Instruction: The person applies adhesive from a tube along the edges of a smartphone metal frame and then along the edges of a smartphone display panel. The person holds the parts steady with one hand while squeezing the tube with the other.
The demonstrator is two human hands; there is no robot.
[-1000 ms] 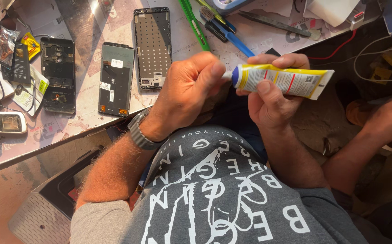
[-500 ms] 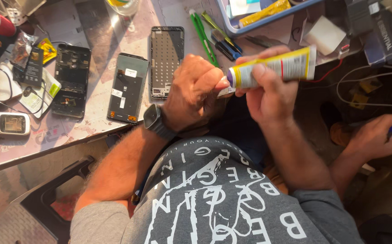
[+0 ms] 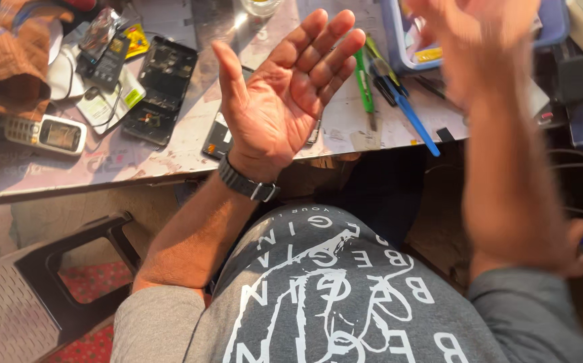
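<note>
Both hands are empty: the left hand (image 3: 281,101) is open with palm up, the right hand (image 3: 473,33) blurred. At 12 o'clock of the left hand, partly hidden on the table (image 3: 170,151), lies a thin phone frame (image 3: 217,138); it looks light, stiff, fragile, so hold its edges.

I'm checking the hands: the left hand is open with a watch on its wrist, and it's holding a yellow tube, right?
Not quite. The head view shows the left hand open, watch on its wrist, but empty: no tube is in it.
</note>
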